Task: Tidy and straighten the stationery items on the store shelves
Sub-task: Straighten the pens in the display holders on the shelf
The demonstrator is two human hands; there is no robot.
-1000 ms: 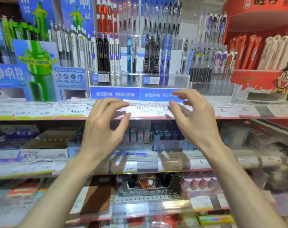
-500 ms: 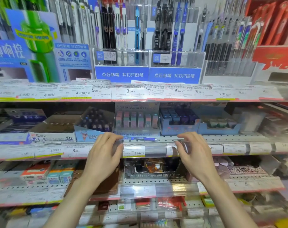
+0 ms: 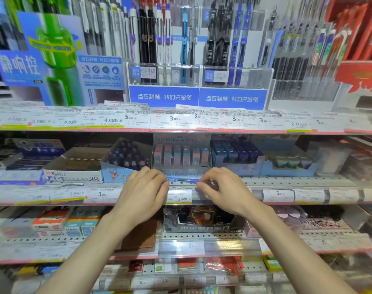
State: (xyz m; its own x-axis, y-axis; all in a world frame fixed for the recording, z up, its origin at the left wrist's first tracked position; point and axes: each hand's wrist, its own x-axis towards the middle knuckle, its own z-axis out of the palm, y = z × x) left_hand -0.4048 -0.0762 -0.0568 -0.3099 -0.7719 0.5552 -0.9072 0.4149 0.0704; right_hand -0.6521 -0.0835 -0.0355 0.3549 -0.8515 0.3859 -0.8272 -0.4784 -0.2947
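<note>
My left hand [image 3: 144, 192] and my right hand [image 3: 223, 187] sit side by side at the front edge of the middle shelf [image 3: 287, 181]. They are just in front of a clear display box of pastel erasers [image 3: 181, 154]. A blue pen [image 3: 186, 179] lies flat on the shelf edge between the two hands. The bent fingers of my left hand reach the pen's left end; whether they grip it is hidden. My right hand's fingers curl round a small dark item [image 3: 211, 184] at the pen's right end.
Upright pens fill clear holders [image 3: 199, 75] on the top shelf. Eraser boxes [image 3: 74, 166] stand left of the pastel box, blue boxes [image 3: 236, 155] right of it. Price-label strips [image 3: 278, 195] run along each shelf front. A black box [image 3: 202, 221] sits on the shelf below.
The view dropped from the top shelf's price strip to the middle shelf. Both hands came down with it and closed in on the pen, fingers curling more.
</note>
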